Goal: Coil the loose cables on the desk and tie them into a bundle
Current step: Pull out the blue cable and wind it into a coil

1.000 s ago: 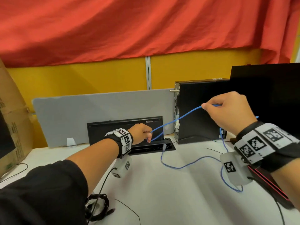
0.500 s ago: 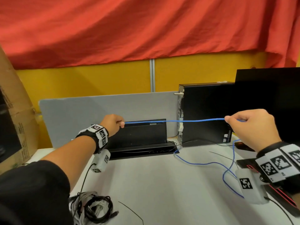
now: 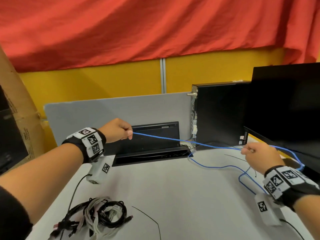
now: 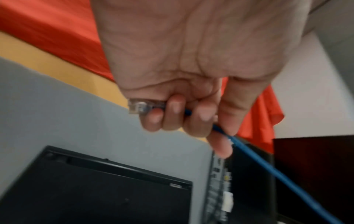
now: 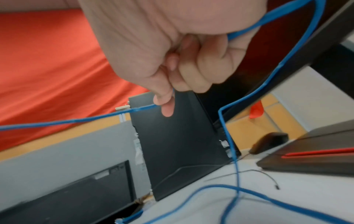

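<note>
A thin blue network cable (image 3: 187, 141) stretches in the air between my two hands. My left hand (image 3: 119, 129) grips one end of it above the desk at centre left; in the left wrist view the clear plug (image 4: 138, 107) sticks out of my fist beside the blue cable (image 4: 268, 166). My right hand (image 3: 259, 154) pinches the cable further along, at the right; the blue cable (image 5: 76, 120) leaves between thumb and forefinger. The slack loops down onto the white desk (image 3: 173, 196) and curls behind my right wrist. A tangle of black and white cables (image 3: 97, 217) lies near the front left.
A black computer tower (image 3: 220, 115) and a dark monitor (image 3: 285, 108) stand at the right. A black open cable box (image 3: 152, 144) sits against the grey divider (image 3: 103, 115). A cardboard box (image 3: 15, 108) stands at the left. Thin black wires (image 3: 147, 215) lie on the desk.
My left hand pulled the cable end leftward and up, drawing the blue cable taut. My right hand dropped lower toward the desk, so the stretched span now slopes down to the right.
</note>
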Demonstrator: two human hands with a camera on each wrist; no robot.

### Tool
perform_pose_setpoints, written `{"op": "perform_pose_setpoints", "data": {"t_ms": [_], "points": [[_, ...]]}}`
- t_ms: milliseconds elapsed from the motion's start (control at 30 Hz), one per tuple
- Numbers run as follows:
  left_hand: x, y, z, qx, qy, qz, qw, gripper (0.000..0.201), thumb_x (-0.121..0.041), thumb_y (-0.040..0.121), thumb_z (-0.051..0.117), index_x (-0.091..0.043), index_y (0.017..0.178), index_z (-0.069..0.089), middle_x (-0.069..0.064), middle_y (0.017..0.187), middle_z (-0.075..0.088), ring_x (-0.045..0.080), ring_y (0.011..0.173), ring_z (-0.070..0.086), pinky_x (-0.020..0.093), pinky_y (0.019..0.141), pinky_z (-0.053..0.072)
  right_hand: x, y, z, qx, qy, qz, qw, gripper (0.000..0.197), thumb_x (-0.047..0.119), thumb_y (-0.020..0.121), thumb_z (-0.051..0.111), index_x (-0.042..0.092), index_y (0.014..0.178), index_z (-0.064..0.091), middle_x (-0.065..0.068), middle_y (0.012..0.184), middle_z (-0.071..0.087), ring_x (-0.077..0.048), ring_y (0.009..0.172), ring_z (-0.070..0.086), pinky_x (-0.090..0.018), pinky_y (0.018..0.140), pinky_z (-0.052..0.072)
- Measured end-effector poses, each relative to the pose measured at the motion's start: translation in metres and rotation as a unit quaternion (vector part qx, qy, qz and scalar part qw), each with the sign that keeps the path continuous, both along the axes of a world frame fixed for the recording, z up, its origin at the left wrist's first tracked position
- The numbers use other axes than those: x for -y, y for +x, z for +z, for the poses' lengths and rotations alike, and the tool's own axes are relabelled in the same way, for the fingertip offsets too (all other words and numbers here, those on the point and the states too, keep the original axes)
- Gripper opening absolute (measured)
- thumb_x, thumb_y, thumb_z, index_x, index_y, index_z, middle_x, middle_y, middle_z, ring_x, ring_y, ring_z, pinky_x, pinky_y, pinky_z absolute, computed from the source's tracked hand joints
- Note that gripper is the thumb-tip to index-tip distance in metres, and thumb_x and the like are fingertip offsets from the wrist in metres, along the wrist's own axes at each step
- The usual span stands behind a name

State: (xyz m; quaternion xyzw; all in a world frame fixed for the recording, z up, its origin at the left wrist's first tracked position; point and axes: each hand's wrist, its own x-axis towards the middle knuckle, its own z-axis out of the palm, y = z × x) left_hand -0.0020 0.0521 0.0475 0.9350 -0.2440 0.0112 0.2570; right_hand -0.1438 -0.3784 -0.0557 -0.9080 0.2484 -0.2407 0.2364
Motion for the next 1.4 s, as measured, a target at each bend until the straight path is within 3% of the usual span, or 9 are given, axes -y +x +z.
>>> {"op": "perform_pose_setpoints", "data": {"t_ms": [333,433,533,633,833,900,1033,1267,1400], "points": [[0.000,-0.040,-0.016,0.056,0.140,0.055,0.987,0.038,-0.021,0.095,0.056,-0.019,0.059,0.066,-0.002,0.061,0.060,0.014,0.061,0.052,0.027,0.060,0.042,0.001,0.006,0.012,0.012,-0.023,-0.011,1.000,0.022,0.026,0.087,0.052,0.027,0.069,0.064,0.002,0.073,0.063,-0.021,0.069,0.056,-0.030,0.063,0.044],[0.000,-0.051,-0.023,-0.110,0.053,-0.022,0.992,0.032,-0.025,0.092,0.057,-0.015,0.063,0.068,-0.004,0.047,0.045,0.012,0.044,0.039,0.022,0.047,0.034,0.010,0.005,0.017,0.029,0.010,-0.041,0.999,0.021,0.026,0.086,0.054,0.021,0.071,0.068,0.003,0.074,0.066,-0.023,0.069,0.058,-0.028,0.060,0.044],[0.000,-0.069,-0.025,-0.383,-0.182,-0.164,0.891,0.025,-0.027,0.086,0.062,-0.003,0.083,0.069,-0.002,0.048,0.027,0.012,0.042,0.022,0.020,0.043,0.024,0.012,-0.001,0.012,-0.036,0.021,-0.030,0.999,0.019,0.018,0.088,0.056,0.017,0.076,0.070,-0.006,0.086,0.071,-0.024,0.076,0.062,-0.031,0.066,0.049],[0.007,-0.085,-0.022,-0.474,-0.346,-0.268,0.764,0.040,-0.020,0.091,0.064,0.010,0.116,0.061,-0.007,0.051,0.024,0.009,0.045,0.022,0.024,0.045,0.023,-0.004,0.000,-0.004,-0.129,0.006,0.014,0.992,0.015,0.014,0.091,0.054,0.018,0.096,0.068,-0.003,0.103,0.067,-0.020,0.094,0.063,-0.029,0.075,0.050],[0.032,-0.087,-0.018,-0.327,-0.635,-0.187,0.675,0.040,-0.014,0.098,0.042,0.009,0.131,0.050,-0.001,0.056,0.055,0.011,0.050,0.053,0.025,0.054,0.050,-0.050,-0.005,-0.022,-0.278,-0.129,0.166,0.937,0.025,0.012,0.079,0.042,0.026,0.062,0.054,0.008,0.080,0.061,-0.011,0.074,0.057,-0.022,0.064,0.045],[0.036,-0.079,-0.020,-0.303,-0.691,-0.153,0.638,0.036,-0.008,0.101,0.037,0.008,0.131,0.046,0.009,0.087,0.074,0.017,0.073,0.072,0.026,0.064,0.058,-0.067,-0.011,-0.026,-0.290,-0.157,0.222,0.918,0.023,0.011,0.076,0.041,0.025,0.059,0.050,0.008,0.074,0.056,-0.009,0.070,0.054,-0.020,0.062,0.043],[0.038,-0.062,-0.026,-0.264,-0.760,-0.107,0.585,0.030,0.004,0.101,0.032,0.006,0.129,0.042,0.023,0.130,0.059,0.029,0.103,0.069,0.037,0.081,0.059,-0.088,-0.028,-0.024,-0.292,-0.112,0.378,0.871,0.033,0.006,0.084,0.045,0.025,0.060,0.054,0.012,0.069,0.057,-0.007,0.076,0.058,-0.020,0.074,0.045],[0.049,-0.046,-0.046,-0.153,-0.725,0.040,0.670,0.048,0.009,0.100,0.037,0.000,0.147,0.031,0.020,0.150,0.039,0.030,0.134,0.044,0.040,0.105,0.041,-0.100,-0.070,0.028,-0.190,0.159,0.561,0.790,0.031,0.035,0.088,0.055,0.023,0.060,0.056,0.005,0.058,0.045,-0.004,0.055,0.041,-0.015,0.059,0.034],[0.063,-0.063,-0.058,-0.062,-0.542,0.047,0.837,0.039,0.003,0.100,0.040,-0.007,0.136,0.051,-0.007,0.145,0.046,0.024,0.139,0.040,0.030,0.105,0.039,-0.104,-0.081,0.054,-0.096,0.141,0.574,0.801,0.049,0.063,0.082,0.060,0.023,0.056,0.048,0.000,0.055,0.034,-0.014,0.051,0.031,-0.021,0.051,0.029]]}}
